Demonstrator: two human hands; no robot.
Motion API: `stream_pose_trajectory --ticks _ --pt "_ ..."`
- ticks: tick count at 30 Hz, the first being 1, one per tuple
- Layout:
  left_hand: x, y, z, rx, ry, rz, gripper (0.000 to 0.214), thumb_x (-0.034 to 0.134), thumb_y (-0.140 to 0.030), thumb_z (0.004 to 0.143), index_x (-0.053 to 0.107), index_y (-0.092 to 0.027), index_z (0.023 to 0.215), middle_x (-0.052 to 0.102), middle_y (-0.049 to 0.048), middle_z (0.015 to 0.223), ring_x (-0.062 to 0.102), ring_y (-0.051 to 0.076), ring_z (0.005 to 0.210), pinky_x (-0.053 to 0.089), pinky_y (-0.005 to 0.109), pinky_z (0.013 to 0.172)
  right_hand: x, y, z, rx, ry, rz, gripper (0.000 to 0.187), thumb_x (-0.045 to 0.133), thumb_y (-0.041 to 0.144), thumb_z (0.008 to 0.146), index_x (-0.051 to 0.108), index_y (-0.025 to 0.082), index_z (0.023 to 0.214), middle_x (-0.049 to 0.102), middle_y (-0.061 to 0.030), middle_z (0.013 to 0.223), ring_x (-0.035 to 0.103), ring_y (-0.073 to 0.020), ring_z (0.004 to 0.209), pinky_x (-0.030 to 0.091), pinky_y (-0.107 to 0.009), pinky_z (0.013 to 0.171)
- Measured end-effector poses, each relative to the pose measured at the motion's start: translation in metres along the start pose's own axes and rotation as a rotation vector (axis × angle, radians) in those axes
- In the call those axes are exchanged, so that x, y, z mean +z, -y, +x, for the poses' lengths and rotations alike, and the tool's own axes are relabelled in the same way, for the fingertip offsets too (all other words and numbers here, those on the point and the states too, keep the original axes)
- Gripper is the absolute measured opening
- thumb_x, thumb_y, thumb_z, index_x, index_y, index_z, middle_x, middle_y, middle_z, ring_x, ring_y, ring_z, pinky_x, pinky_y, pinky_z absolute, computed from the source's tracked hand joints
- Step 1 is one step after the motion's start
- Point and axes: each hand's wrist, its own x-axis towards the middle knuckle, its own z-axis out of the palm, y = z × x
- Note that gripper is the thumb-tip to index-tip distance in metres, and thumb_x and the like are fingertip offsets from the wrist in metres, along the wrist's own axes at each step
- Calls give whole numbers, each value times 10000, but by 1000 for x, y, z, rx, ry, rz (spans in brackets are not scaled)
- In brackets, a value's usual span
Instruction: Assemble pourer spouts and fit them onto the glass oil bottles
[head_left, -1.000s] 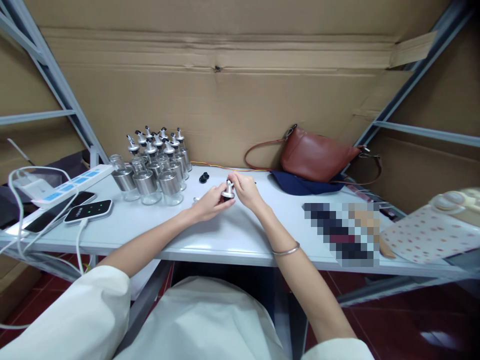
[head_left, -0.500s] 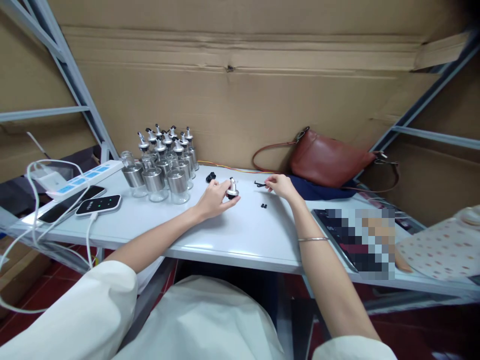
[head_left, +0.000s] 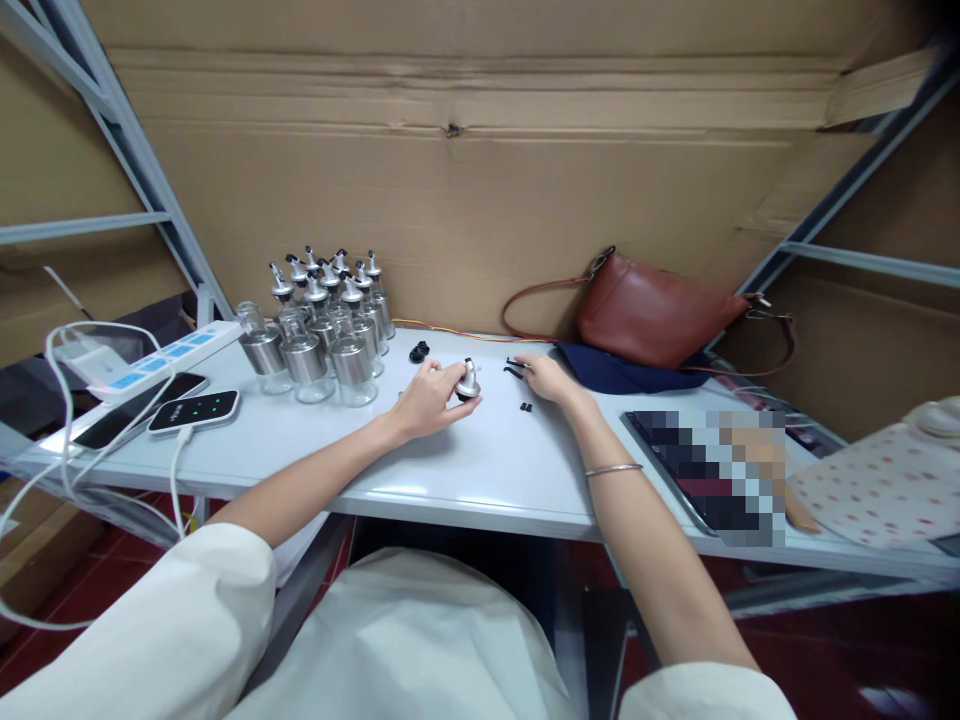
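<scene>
My left hand (head_left: 429, 402) is closed around a silver pourer spout (head_left: 468, 382) with a black tip and black base, held just above the table. To the right of it, my right hand (head_left: 546, 378) pinches thin black pieces (head_left: 514, 367), whose two slim ends point left, one above the other. Their exact kind is too small to tell. Two tiny black caps (head_left: 526, 407) lie on the table below my right hand. Beyond my left hand rests a small heap of black round parts (head_left: 419, 351).
Several glass bottles with steel bands (head_left: 304, 357) stand at the left, most topped with pourers. Further left are a power strip (head_left: 176, 358), a phone (head_left: 139, 412) and a cabled device (head_left: 195, 411). A brown bag (head_left: 660, 310), a tablet (head_left: 667, 470) and a dotted pouch (head_left: 885, 485) are on the right.
My right hand has moved slightly left and turned lower, and two separated black ends now show where one thin piece showed before. My left hand keeps the pourer spout, now tilted slightly differently.
</scene>
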Motion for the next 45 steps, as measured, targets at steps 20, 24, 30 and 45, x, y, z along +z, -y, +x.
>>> stream_pose_trajectory --ticks 20,24,30,45 --pt "2 3 1 22 17 15 222 452 -394 869 475 -173 866 616 20 808 479 125 593 337 327 826 -10 13 -9 -32 41 -67 180 578 97 794 738 131 869 709 -132 997 641 -217 933 428 -256 830" --pt "0 2 0 19 18 6 220 453 -393 867 477 -174 862 618 16 801 480 121 582 334 330 836 -12 10 -9 -13 34 -52 198 587 106 783 722 130 927 706 -130 995 640 -213 923 435 -261 799" --pt "-2 3 1 12 32 17 206 471 -379 865 495 -174 876 634 23 826 498 125 604 326 329 846 -8 9 -8 -2 38 6 306 648 66 705 698 139 997 723 -89 903 648 -179 822 442 -231 737" --pt "1 11 2 23 61 25 295 539 -373 871 516 -170 1084 694 44 968 598 141 715 288 338 885 -31 72 -24 -206 66 670 448 342 504 900 584 152 765 597 -18 655 566 -124 640 459 -246 644"
